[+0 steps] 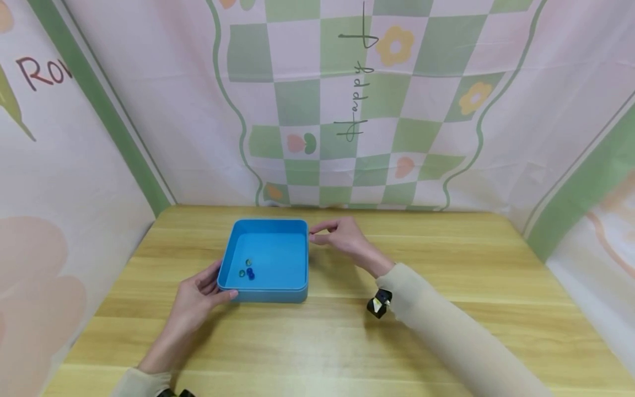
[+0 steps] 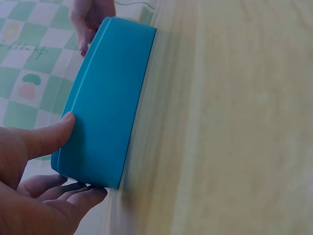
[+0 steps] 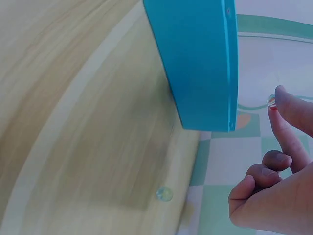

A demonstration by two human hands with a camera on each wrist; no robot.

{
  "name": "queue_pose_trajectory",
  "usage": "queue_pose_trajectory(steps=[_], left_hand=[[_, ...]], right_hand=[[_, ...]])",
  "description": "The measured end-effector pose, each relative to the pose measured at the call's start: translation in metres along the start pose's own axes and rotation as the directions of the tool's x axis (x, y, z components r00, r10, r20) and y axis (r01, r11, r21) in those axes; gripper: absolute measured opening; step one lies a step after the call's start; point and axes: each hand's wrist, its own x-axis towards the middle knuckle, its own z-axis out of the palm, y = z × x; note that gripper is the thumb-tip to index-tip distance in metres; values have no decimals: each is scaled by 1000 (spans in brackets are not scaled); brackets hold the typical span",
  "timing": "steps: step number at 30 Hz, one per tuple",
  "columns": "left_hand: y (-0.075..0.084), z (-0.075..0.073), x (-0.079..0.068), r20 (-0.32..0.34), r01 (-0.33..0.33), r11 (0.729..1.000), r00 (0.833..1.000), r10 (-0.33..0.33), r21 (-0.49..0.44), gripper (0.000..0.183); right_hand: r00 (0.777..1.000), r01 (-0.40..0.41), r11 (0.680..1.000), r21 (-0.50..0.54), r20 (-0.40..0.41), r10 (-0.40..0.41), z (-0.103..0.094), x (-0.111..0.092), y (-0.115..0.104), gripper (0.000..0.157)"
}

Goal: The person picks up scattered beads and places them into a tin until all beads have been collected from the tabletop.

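Observation:
A square blue box [image 1: 278,248], open at the top, sits on the table left of centre. On its floor lie two clear greenish marbles [image 1: 248,262] and a few dark blue ones [image 1: 250,274]. My left hand [image 1: 195,298] grips the near left corner, thumb [image 2: 61,132] on the near wall and fingers bent against the left side. Beside the right wall, at rim height, is my right hand [image 1: 344,240]. Between its thumb and index finger it pinches a clear glass marble [image 3: 272,101] with red in it; the other fingers are curled in.
Another clear marble [image 3: 165,194] lies on the wooden table [image 1: 397,353], to the right of the box. A printed cloth [image 1: 342,99] hangs behind the table's far edge, with more cloth at both sides. A black wrist camera [image 1: 379,303] hangs from the right sleeve.

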Motion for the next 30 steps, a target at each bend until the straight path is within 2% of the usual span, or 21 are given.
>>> queue_pose_trajectory(steps=[12,16,30], left_hand=[[-1,0,0,6,5,1000,1000,-5,-10,85],[0,0,0,7,4,1000,1000,-4,-11,85],[1,0,-1,9,-8,1000,1000,8,-2,85]], right_hand=[[998,49,999,24,40,-50,19,9,-16,19],[997,65,998,4,49,-65,26,12,-21,18],[997,51,997,-66,59,-47,46,21,-28,16]])
